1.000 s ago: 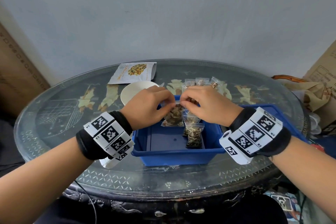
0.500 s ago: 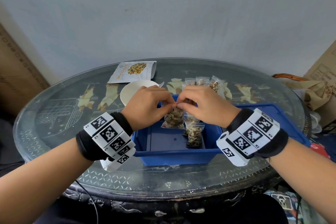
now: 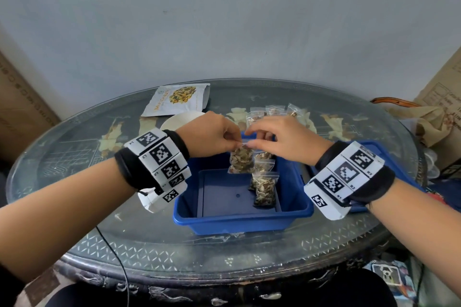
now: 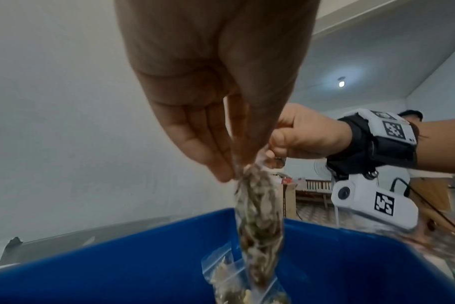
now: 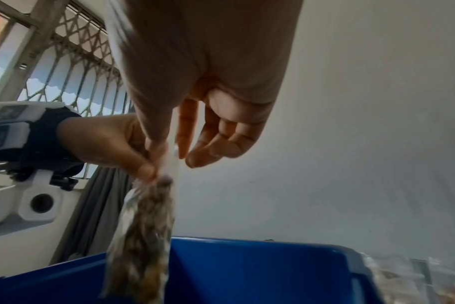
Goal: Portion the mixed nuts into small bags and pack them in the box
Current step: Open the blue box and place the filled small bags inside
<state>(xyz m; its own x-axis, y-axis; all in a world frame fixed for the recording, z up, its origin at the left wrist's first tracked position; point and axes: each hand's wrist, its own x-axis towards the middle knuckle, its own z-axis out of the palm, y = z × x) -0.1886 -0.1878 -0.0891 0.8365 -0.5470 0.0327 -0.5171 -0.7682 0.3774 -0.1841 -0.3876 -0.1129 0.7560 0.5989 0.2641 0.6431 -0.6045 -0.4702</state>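
Note:
A small clear zip bag of mixed nuts [image 3: 241, 159] [image 4: 260, 218] [image 5: 143, 232] hangs over the blue box [image 3: 239, 219]. Both hands pinch its top strip: my left hand [image 3: 212, 133] [image 4: 221, 115] at the left end, my right hand [image 3: 282, 138] [image 5: 203, 115] at the right end. Filled small bags [image 3: 264, 188] lie inside the box along its right side. Several more small bags [image 3: 268, 113] lie on the glass table behind the box. The big nut pouch [image 3: 178, 99] lies flat at the back left.
A white bowl [image 3: 178, 121] stands behind my left hand. The blue box lid [image 3: 389, 154] lies to the right under my right wrist. The round glass table [image 3: 74, 157] has bare room at left and front. Cardboard boxes flank it.
The hands have drawn a little closer together on the bag's top; the bag still hangs over the box at about the same place.

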